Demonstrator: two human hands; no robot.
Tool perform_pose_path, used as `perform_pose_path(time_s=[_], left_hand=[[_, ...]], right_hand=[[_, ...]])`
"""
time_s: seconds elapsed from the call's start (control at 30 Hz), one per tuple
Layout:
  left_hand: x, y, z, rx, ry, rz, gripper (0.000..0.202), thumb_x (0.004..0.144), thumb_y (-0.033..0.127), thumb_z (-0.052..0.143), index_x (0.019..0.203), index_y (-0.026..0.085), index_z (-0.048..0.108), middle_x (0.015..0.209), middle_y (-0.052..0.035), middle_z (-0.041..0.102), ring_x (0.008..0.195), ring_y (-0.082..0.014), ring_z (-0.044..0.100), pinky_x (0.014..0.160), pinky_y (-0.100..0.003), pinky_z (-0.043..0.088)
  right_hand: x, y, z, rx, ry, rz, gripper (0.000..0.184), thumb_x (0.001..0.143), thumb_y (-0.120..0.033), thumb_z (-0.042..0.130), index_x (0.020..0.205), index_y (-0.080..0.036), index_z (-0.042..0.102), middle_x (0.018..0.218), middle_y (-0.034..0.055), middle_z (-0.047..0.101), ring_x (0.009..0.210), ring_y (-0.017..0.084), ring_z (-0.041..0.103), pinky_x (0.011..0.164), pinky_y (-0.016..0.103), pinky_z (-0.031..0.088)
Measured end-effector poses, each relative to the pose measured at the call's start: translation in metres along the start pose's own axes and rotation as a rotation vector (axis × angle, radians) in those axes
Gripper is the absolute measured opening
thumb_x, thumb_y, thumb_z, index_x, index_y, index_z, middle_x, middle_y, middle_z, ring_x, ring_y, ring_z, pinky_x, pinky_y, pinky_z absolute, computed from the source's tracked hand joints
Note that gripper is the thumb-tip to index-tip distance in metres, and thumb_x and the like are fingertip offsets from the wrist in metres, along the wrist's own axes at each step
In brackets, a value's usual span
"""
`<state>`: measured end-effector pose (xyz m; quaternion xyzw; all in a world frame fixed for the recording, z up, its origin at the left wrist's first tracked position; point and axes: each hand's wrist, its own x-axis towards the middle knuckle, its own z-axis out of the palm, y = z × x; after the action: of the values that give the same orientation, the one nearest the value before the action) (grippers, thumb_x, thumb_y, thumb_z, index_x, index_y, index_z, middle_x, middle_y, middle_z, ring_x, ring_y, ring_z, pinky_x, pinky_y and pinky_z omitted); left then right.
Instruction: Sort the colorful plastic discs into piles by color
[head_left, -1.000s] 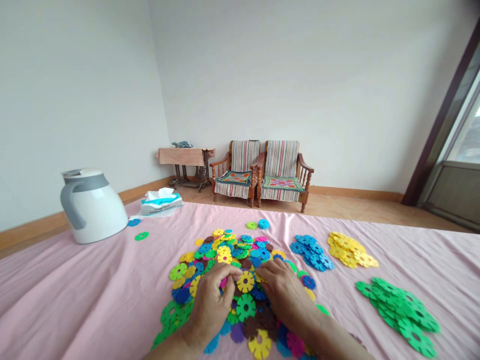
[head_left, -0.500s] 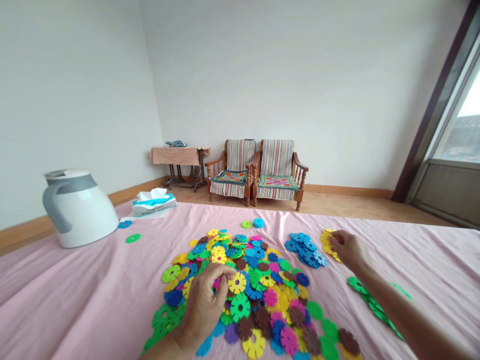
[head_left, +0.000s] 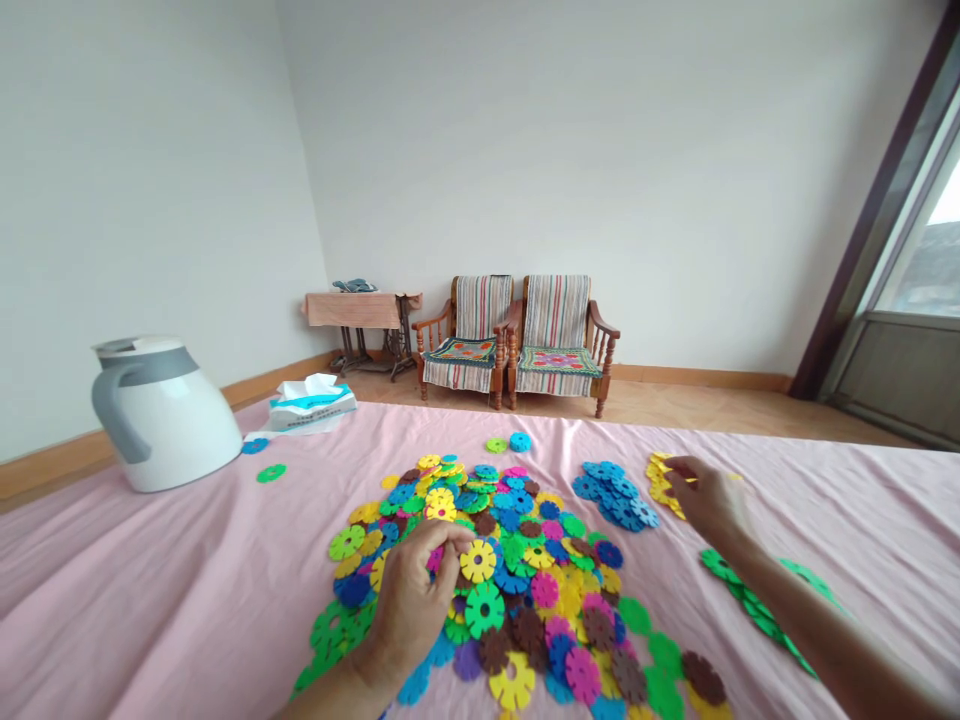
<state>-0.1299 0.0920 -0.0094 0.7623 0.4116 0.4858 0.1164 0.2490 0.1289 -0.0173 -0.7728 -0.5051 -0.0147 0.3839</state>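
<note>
My left hand [head_left: 422,580] is closed in a pinch on a yellow snowflake disc [head_left: 478,562], a flat notched plastic piece with a hole in its middle. It holds the disc above the near side of a big mixed heap of snowflake discs [head_left: 544,590] in green, blue, pink, brown, purple and yellow. On the right, my right hand [head_left: 709,500] is over a small group of yellow discs [head_left: 660,487]. Its thumb and finger are slightly apart, with yellow showing between them. The palm side is hidden.
Blue discs [head_left: 611,495] lie piled left of my right hand; green discs [head_left: 757,605] lie partly under my right forearm. A white jug [head_left: 176,420] and a tissue box [head_left: 311,405] stand at the left on the pink cloth [head_left: 187,590]. Two armchairs [head_left: 559,330] are beyond.
The whole view has shifted slightly. My right thumb and finger have parted a little over the yellow discs. My left hand keeps its pinch on the yellow disc.
</note>
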Motion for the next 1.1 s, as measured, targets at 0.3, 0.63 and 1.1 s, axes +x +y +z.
perform_pose_path(time_s=[0.3,0.63,1.1], left_hand=[[0.002,-0.002,-0.005,-0.004,0.076,-0.083,0.022,0.084,0.019,0.046,0.088,0.017,0.068,0.081,-0.0048,0.073,0.077,-0.0194,0.07,0.072,-0.029,0.055],[0.002,-0.003,-0.004,-0.026,0.063,-0.09,0.023,0.082,0.016,0.047,0.088,0.018,0.069,0.084,-0.0051,0.074,0.078,-0.0196,0.07,0.072,-0.03,0.057],[0.003,-0.003,-0.004,-0.031,0.047,-0.078,0.019,0.083,0.02,0.049,0.085,0.019,0.068,0.078,-0.0024,0.073,0.075,-0.019,0.07,0.068,-0.027,0.056]], right_hand=[[-0.114,-0.148,0.017,0.3,-0.487,-0.655,0.02,0.085,-0.021,0.052,0.095,-0.023,0.069,0.092,0.0024,0.069,0.087,0.017,0.063,0.079,0.027,0.047],[-0.143,-0.176,0.024,0.002,-0.505,-0.958,0.019,0.09,-0.017,0.052,0.103,-0.025,0.064,0.097,0.0042,0.066,0.091,0.023,0.057,0.082,0.036,0.044],[-0.034,-0.046,0.003,0.062,-0.078,-0.17,0.032,0.079,-0.042,0.045,0.079,-0.018,0.066,0.059,0.0031,0.063,0.052,0.018,0.055,0.051,0.027,0.037]])
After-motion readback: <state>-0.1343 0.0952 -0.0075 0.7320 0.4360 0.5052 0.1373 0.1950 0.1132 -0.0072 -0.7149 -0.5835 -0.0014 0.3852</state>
